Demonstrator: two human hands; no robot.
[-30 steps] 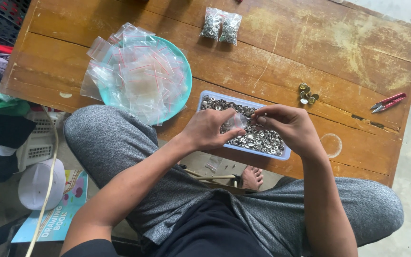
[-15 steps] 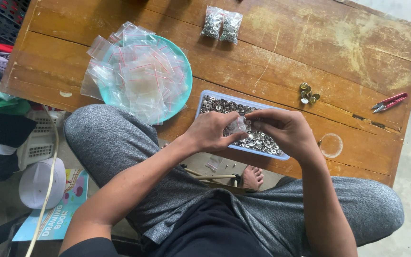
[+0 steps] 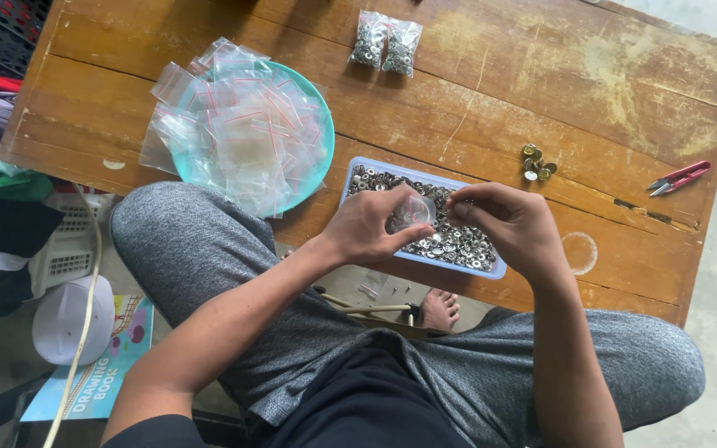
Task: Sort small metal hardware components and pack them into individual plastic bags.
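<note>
Now, from the head camera, both hands meet above a shallow blue tray (image 3: 350, 178) full of small silver metal pieces (image 3: 458, 242), which sits near the front edge of the wooden bench (image 3: 491, 75). The left hand (image 3: 368, 226) pinches a small clear bag (image 3: 411, 212) between thumb and fingers, so its fingers are closed on the bag. The right hand (image 3: 509, 222), at 3 o'clock from the bag, has its fingertips pressed together at the mouth of the bag; they seem to grip something very small, but I cannot tell what.

At 9 o'clock from the tray lies a teal plate (image 3: 320, 124) heaped with empty clear bags (image 3: 234, 124) with red lines. At 12 o'clock, well apart, two filled bags (image 3: 385, 41) lie side by side, touching. At 2 o'clock from the tray is a little group of brass-coloured pieces (image 3: 534, 163), and farther to 3 o'clock red thread snips (image 3: 680, 177) near the bench edge. Below, the person's knees in grey trousers (image 3: 209, 249) are under the bench.
</note>
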